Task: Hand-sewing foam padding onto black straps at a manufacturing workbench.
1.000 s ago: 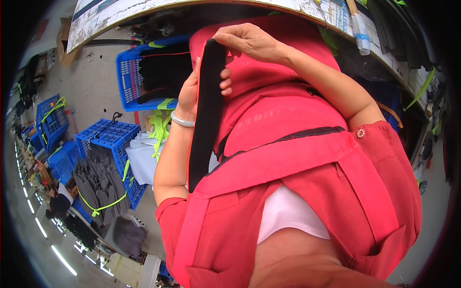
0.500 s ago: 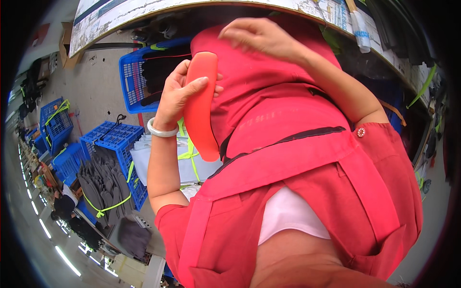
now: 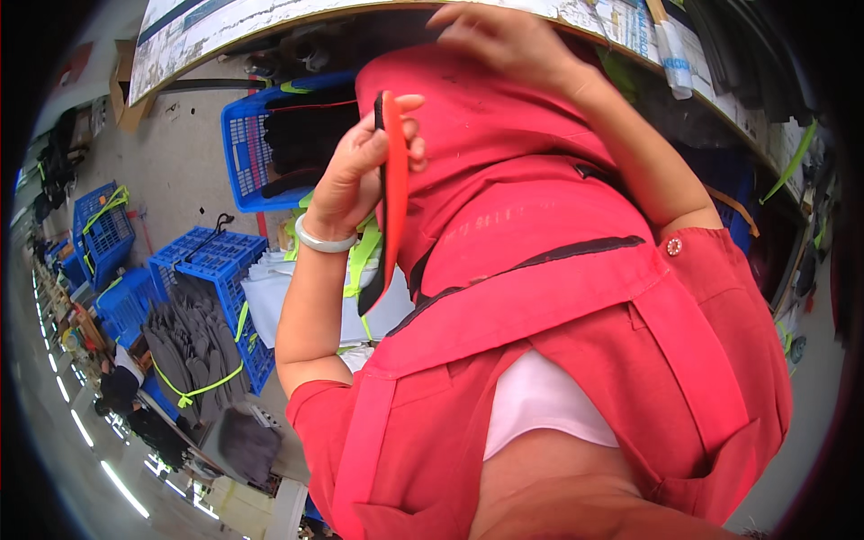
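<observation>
My left hand (image 3: 355,171) is closed around an orange insole (image 3: 393,180), thumb on one face and fingers on the other. The insole is turned almost edge-on, so its black underside shows along the left edge and at the lower tip. It hangs lengthwise over the side of my red apron (image 3: 504,171). My right hand (image 3: 517,45) is at the front edge of the worktable (image 3: 216,27), fingers apart and somewhat blurred. Nothing shows in it.
Left of my lap stands a blue crate (image 3: 236,153) with dark pieces inside. Further left are another blue crate (image 3: 207,256), a tied bundle of grey pieces (image 3: 193,346) and white sheets (image 3: 279,292) bound with yellow-green strips. Black material (image 3: 747,54) hangs at the far right.
My left hand has turned the insole from its orange face to its edge, bringing the black side into sight. My right hand has moved up and away, toward the table edge.
</observation>
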The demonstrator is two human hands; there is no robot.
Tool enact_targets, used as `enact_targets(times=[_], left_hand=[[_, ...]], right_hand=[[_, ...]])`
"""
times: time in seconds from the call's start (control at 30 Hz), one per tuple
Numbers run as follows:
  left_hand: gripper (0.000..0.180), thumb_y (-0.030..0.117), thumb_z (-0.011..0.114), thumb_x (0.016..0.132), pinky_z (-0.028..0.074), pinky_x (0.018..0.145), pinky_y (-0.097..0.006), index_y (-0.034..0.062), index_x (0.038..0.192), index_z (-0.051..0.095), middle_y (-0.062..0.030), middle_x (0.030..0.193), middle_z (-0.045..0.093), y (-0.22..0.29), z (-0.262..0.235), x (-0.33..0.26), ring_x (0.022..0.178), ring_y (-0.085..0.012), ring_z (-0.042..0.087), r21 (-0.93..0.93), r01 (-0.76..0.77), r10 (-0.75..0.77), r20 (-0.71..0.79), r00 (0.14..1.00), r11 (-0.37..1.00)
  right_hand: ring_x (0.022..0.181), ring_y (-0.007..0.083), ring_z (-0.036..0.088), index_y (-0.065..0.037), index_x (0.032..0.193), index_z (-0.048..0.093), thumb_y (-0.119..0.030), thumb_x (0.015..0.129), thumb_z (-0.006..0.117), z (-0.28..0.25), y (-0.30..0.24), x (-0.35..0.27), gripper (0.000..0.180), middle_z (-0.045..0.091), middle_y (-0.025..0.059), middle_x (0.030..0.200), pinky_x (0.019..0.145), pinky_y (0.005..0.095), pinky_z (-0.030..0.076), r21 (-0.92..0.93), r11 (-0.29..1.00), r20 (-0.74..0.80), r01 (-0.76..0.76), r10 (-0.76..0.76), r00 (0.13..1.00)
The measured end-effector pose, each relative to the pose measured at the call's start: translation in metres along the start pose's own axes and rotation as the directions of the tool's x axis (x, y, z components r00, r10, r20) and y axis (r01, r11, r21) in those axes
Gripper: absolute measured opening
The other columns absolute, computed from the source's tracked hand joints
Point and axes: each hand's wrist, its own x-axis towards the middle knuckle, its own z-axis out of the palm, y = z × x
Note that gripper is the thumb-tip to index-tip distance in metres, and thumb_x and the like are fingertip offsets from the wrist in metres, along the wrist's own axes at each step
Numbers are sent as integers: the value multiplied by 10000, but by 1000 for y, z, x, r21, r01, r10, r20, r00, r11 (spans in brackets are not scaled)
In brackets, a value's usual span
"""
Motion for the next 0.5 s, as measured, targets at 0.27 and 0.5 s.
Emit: enact_targets(times=[0.27,0.5], left_hand=[[195,39,756,789,472,778,-215,34,942,635,18,846,627,-8,-2,12,804,-67,577,624,-53,180,-141,974,779],[203,101,683,864,499,814,-270,11,1037,626,-104,971,680,-8,9,18,844,-162,647,616,-58,177,-134,975,785]], right_hand=[[922,335,568,-53,1006,629,-234,797,688,-61,100,16,282,625,143,925,841,436,453,-427,805,-420,-412,227,879],[930,343,579,-43,975,623,-249,815,676,-68,132,15,266,628,163,887,833,451,455,-311,801,-637,-513,225,737]])
